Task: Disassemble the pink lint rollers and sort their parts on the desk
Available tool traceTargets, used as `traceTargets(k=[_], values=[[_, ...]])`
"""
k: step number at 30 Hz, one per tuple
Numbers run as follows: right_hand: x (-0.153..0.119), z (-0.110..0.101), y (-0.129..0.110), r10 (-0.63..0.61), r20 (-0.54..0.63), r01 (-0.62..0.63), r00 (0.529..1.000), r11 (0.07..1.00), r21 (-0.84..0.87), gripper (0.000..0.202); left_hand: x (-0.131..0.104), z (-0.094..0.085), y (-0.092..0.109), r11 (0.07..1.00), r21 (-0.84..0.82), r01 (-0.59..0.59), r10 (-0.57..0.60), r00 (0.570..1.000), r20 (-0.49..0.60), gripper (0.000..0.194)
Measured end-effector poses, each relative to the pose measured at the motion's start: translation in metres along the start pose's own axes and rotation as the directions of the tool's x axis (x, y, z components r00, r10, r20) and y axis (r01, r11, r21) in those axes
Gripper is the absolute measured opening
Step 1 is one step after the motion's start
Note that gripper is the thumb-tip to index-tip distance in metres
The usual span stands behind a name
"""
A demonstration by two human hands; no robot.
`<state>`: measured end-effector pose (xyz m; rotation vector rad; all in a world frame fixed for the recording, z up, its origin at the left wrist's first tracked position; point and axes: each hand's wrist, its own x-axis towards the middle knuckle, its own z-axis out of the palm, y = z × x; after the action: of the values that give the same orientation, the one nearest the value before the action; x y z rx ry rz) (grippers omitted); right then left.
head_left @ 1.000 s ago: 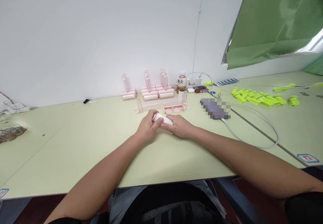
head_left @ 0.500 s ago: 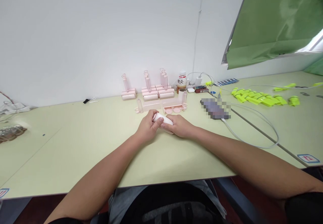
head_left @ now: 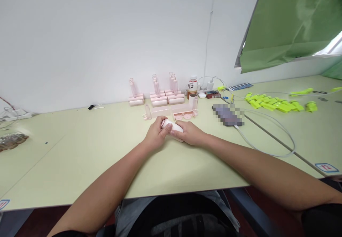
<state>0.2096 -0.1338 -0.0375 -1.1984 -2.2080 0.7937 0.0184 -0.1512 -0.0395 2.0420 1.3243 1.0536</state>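
Observation:
Both my hands grip a lint roller with a white roll (head_left: 176,127) and pale pink parts, held at a slant over the table. My left hand (head_left: 157,133) wraps its upper left end, thumb pressed on the roll. At the lower right end, my right hand (head_left: 191,133) closes round it with its thumb along the white surface. The fingers hide much of its underside. Just beyond my hands lie a pink open casing (head_left: 184,116), a long translucent pink cover (head_left: 163,111), a clear pink handle (head_left: 148,111) and an upright white roll (head_left: 191,102).
Along the wall stand several pink lint rollers (head_left: 159,99) with upright handles. A bottle (head_left: 192,87) is beside them. To the right are a phone (head_left: 227,114) on a white cable (head_left: 267,154) and several neon yellow pieces (head_left: 278,103). A plastic-wrapped bundle (head_left: 13,141) lies far left.
The lint roller's left end has shifted very slightly left in my left hand. Both hands otherwise keep nearly the same place and grip.

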Motion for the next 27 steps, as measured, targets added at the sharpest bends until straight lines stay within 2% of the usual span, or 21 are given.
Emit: traceTargets(k=[3, 5, 7, 9, 11, 13, 16, 21, 24, 27], values=[[0.001, 0.0, 0.001, 0.013, -0.006, -0.013, 1.0, 1.0, -0.013, 0.04, 0.003, 0.002, -0.005, 0.999, -0.029, 0.026, -0.027, 0.998, -0.056, 0.044], [0.001, 0.0, 0.001, 0.032, -0.013, -0.033, 0.999, 0.999, -0.031, 0.037, 0.008, -0.002, -0.01, 0.997, -0.021, 0.074, -0.077, 0.983, -0.166, 0.042], [0.002, 0.0, 0.002, 0.05, -0.021, -0.051, 0.999, 0.998, -0.044, 0.036, 0.017, -0.01, -0.017, 0.988, 0.026, 0.154, -0.137, 0.935, -0.326, 0.04], [0.002, 0.0, 0.002, 0.063, -0.02, -0.064, 0.998, 0.997, -0.042, 0.038, 0.029, -0.021, -0.026, 0.961, 0.101, 0.259, -0.184, 0.865, -0.468, 0.041], [0.003, 0.0, 0.002, 0.074, -0.012, -0.074, 0.997, 0.997, -0.037, 0.039, 0.043, -0.031, -0.035, 0.908, 0.168, 0.383, -0.249, 0.818, -0.519, 0.046], [0.003, 0.0, 0.002, 0.086, -0.007, -0.086, 0.996, 0.996, -0.037, 0.039, 0.058, -0.038, -0.044, 0.84, 0.221, 0.496, -0.341, 0.799, -0.495, 0.053], [0.003, -0.001, 0.002, 0.089, -0.008, -0.09, 0.996, 0.995, -0.045, 0.04, 0.075, -0.039, -0.056, 0.781, 0.277, 0.559, -0.408, 0.794, -0.451, 0.055], [0.002, -0.003, 0.0, 0.105, -0.008, -0.105, 0.994, 0.992, -0.065, 0.04, 0.082, -0.037, -0.069, 0.785, 0.323, 0.529, -0.42, 0.837, -0.35, 0.034], [0.003, -0.004, -0.002, 0.125, -0.012, -0.126, 0.992, 0.987, -0.098, 0.04, 0.075, -0.038, -0.072, 0.796, 0.36, 0.486, -0.399, 0.87, -0.292, 0.032], [0.004, -0.004, -0.002, 0.133, -0.021, -0.135, 0.991, 0.984, -0.119, 0.043, 0.065, -0.041, -0.071, 0.794, 0.397, 0.46, -0.372, 0.885, -0.28, 0.031]])
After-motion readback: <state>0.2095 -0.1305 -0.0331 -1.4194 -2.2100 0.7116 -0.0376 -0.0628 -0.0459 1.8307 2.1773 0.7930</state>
